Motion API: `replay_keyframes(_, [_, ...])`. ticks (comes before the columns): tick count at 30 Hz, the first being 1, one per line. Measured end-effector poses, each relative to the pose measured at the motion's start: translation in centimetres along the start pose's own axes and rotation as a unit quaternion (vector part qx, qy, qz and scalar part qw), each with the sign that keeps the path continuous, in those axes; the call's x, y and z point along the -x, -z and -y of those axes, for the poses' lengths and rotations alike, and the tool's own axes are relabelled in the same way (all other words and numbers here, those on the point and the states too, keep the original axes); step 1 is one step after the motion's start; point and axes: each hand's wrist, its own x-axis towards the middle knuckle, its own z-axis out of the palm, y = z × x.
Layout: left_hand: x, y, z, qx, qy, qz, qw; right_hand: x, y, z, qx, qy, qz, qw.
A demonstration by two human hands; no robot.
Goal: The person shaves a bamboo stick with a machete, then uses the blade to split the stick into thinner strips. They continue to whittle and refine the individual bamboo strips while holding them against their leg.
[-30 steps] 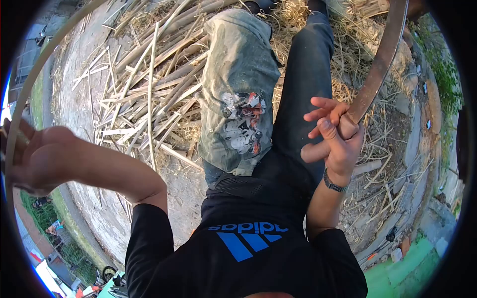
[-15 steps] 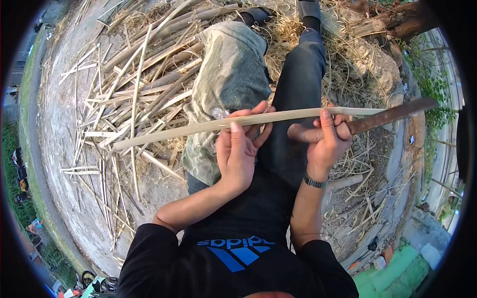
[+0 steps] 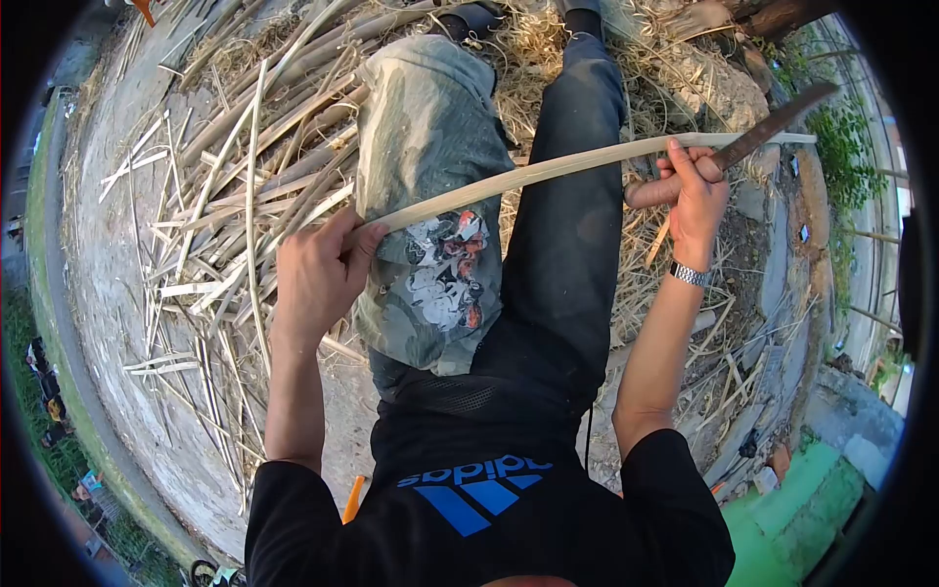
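A long, pale bamboo strip [image 3: 528, 174] runs across my legs, bowed slightly upward. My left hand [image 3: 318, 274] pinches its left end, thumb along it. My right hand [image 3: 699, 196] is closed around the wooden handle of a knife [image 3: 773, 129] and also steadies the strip between thumb and fingers. The knife's dark, worn blade points up to the right and crosses the strip near its far end. Below the strip, a camouflage cloth [image 3: 421, 127] covers my left thigh, bearing a white and red worn patch [image 3: 445, 279].
Split strips and poles [image 3: 235, 205] lie heaped on the ground at the left. Curly shavings [image 3: 548, 59] are scattered around my feet. A rock [image 3: 719, 93] and a dark log [image 3: 782, 15] sit at the upper right. Green plants [image 3: 846, 147] grow beyond the edge.
My left hand has moved left from mid-strip to the strip's left end, now palm down. My right hand has moved up and right with the knife. The patch on the cloth has come into view.
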Motion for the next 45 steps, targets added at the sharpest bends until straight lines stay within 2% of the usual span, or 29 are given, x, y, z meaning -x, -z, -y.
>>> replay_keyframes(1, [0.0, -0.1, -0.3, 0.004, -0.002, 0.003, 1.0, 0.0, 0.1, 0.5, 0.052, -0.042, 0.044, 0.997])
replay_keyframes(2, [0.1, -0.1, -0.6, -0.03, -0.015, 0.001, 0.999, 0.6, 0.3, 0.9, 0.123, -0.032, 0.052, 0.99])
replay_keyframes(3, [0.1, 0.0, -1.1, -0.064, -0.027, -0.001, 0.998, 1.5, 0.4, 1.1, 0.129, -0.035, 0.051, 0.99])
replay_keyframes(5, [-0.1, 0.7, -3.6, -0.083, -0.011, 0.016, 0.996, 3.6, 0.8, 1.5, 0.254, -0.092, 0.087, 0.959])
replay_keyframes(6, [-0.1, 0.7, -4.4, -0.088, -0.017, 0.019, 0.996, 4.7, 1.0, 1.5, 0.28, -0.076, 0.127, 0.948])
replay_keyframes(7, [-0.1, 0.7, -5.1, -0.093, -0.023, 0.022, 0.995, 5.7, 1.2, 1.4, 0.284, -0.077, 0.127, 0.947])
replay_keyframes(9, [-0.5, 0.6, -6.8, -0.07, -0.015, 0.036, 0.997, 7.8, 1.2, 1.1, 0.44, 0.038, 0.182, 0.878])
replay_keyframes(13, [-1.5, 0.1, -9.3, -0.087, -0.05, 0.037, 0.994, 10.3, 1.5, 1.9, 0.439, -0.011, 0.162, 0.884])
replay_keyframes(15, [-1.8, 0.0, -10.3, -0.101, -0.071, 0.071, 0.99, 11.2, 2.3, 1.4, 0.299, -0.046, 0.128, 0.945])
replay_keyframes(16, [-1.8, -0.3, -10.7, -0.113, -0.084, 0.072, 0.987, 11.6, 2.0, 2.3, 0.28, -0.077, 0.125, 0.949])
replay_keyframes(19, [-1.8, -0.4, -11.9, -0.156, -0.085, 0.103, 0.979, 12.0, 2.8, 2.2, 0.31, -0.084, 0.117, 0.94])
replay_keyframes(23, [-1.6, -0.6, -12.4, -0.057, -0.096, 0.088, 0.99, 11.9, 4.2, 2.0, 0.372, -0.023, 0.129, 0.919])
replay_keyframes(25, [-1.7, -0.6, -11.7, -0.055, -0.158, 0.068, 0.984, 12.0, 4.6, 1.9, 0.365, -0.012, 0.131, 0.922])
replay_keyframes(26, [-1.9, -0.6, -11.5, -0.057, -0.156, 0.068, 0.984, 12.1, 4.8, 1.6, 0.363, -0.012, 0.133, 0.922])
replay_keyframes(28, [-2.8, -0.8, -10.9, 0.033, -0.189, 0.088, 0.977, 12.3, 5.1, 1.0, 0.355, -0.001, 0.108, 0.928])
replay_keyframes(31, [-4.0, -1.5, -10.0, 0.044, -0.14, 0.087, 0.985, 12.6, 4.7, 0.8, 0.351, 0.024, 0.089, 0.932])
replay_keyframes(33, [-4.5, -1.3, -9.6, 0.065, -0.14, 0.059, 0.986, 12.8, 4.4, 1.3, 0.353, 0.012, 0.086, 0.932])
replay_keyframes(35, [-4.9, -0.8, -9.1, 0.113, -0.075, 0.049, 0.99, 13.2, 3.8, 1.7, 0.354, -0.001, 0.083, 0.931])
replay_keyframes(37, [-4.5, -1.6, -8.5, 0.129, -0.083, 0.051, 0.987, 14.0, 3.1, 1.8, 0.278, 0.012, 0.093, 0.956])
replay_keyframes(38, [-3.9, -1.9, -8.5, 0.09, -0.088, 0.073, 0.989, 14.2, 2.7, 2.2, 0.276, 0.01, 0.09, 0.957])
replay_keyframes(40, [-3.2, -2.3, -9.0, -0.009, -0.099, 0.129, 0.987, 14.5, 2.0, 3.3, 0.349, 0.016, 0.195, 0.917])
replay_keyframes(41, [-3.0, -2.8, -9.2, -0.008, -0.104, 0.134, 0.985, 14.7, 1.1, 3.3, 0.356, 0.072, 0.203, 0.909])
replay_keyframes(43, [-2.6, -4.2, -9.2, -0.005, -0.126, 0.153, 0.98, 14.5, 0.6, 4.2, 0.423, 0.046, 0.235, 0.874])
replay_keyframes(44, [-2.4, -5.3, -9.3, 0.065, -0.096, 0.165, 0.979, 14.3, 0.8, 4.3, 0.426, 0.046, 0.231, 0.874])
replay_keyframes(45, [-2.4, -6.0, -9.7, 0.067, -0.1, 0.165, 0.979, 14.1, 1.0, 4.4, 0.438, 0.051, 0.236, 0.866])
